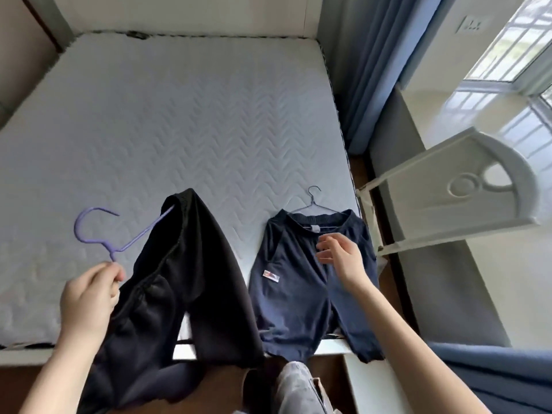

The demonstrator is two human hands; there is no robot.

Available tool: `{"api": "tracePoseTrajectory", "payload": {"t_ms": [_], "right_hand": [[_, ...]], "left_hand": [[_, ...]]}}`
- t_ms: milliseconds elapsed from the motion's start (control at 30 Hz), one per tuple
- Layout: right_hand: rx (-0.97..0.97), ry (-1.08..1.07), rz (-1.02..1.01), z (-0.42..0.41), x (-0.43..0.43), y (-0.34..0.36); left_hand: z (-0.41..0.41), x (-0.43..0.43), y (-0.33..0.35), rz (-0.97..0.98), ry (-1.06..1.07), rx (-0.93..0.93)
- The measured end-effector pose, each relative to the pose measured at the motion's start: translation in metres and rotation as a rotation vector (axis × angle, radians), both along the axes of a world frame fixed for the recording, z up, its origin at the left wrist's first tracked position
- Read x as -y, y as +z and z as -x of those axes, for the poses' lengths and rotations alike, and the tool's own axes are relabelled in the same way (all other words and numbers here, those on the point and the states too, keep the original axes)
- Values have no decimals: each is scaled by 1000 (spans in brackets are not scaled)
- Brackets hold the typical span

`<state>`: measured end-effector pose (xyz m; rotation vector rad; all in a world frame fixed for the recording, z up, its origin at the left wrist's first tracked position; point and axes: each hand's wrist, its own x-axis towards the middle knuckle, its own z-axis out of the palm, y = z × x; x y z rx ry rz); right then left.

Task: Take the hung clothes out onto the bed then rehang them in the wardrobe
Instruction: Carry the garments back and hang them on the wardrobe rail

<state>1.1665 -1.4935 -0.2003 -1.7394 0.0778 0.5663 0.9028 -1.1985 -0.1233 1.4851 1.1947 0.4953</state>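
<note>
Holding the purple hanger (98,231) pinched at its neck, just below the hook, your left hand (89,300) has its fingers (115,274) closed on it, with the black trousers (191,270) draped from the hanger's far arm and trailing down past your fingers over the edge of the bed (149,115). Your right hand (340,255) hovers with fingers (324,239) spread and empty, just above the navy shorts (304,282), which lie flat on the bed on a thin wire hanger (313,198) beyond your fingertips.

From the head view, the trousers look only half settled. Lower the hook away from your fingers until the hanger lies flat, then use the free right hand to draw the legs fully onto the mattress, so nothing slides off. Keep them just beside the shorts, not overlapping, so each hook stays easy to reach.
</note>
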Motion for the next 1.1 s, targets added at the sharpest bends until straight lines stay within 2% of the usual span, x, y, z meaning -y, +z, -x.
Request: {"api": "tracePoseTrajectory", "payload": {"t_ms": [133, 300, 467, 633, 833, 967, 1100], "right_hand": [[-55, -9, 61, -84, -30, -61], [-225, -80, 81, -187, -73, -178], [-470, -232, 49, -253, -114, -276], [-655, -315, -47, -294, -141, -329], [-773, -448, -194, -310, -156, -322], [-578, -548, -225, -285, -156, -275], [-422, -431, -197, -218, -136, -198]], "left_hand": [[-47, -2, -46, 52, 78, -71], [-111, 4, -103, 94, 117, -111], [-156, 0, -154, 210, 157, -129], [-173, -9, -183, 286, 226, -158], [-176, -16, -182, 266, 254, -159], [-161, -14, -166, 285, 268, -142], [-130, -7, -135, 246, 283, -107]]}}
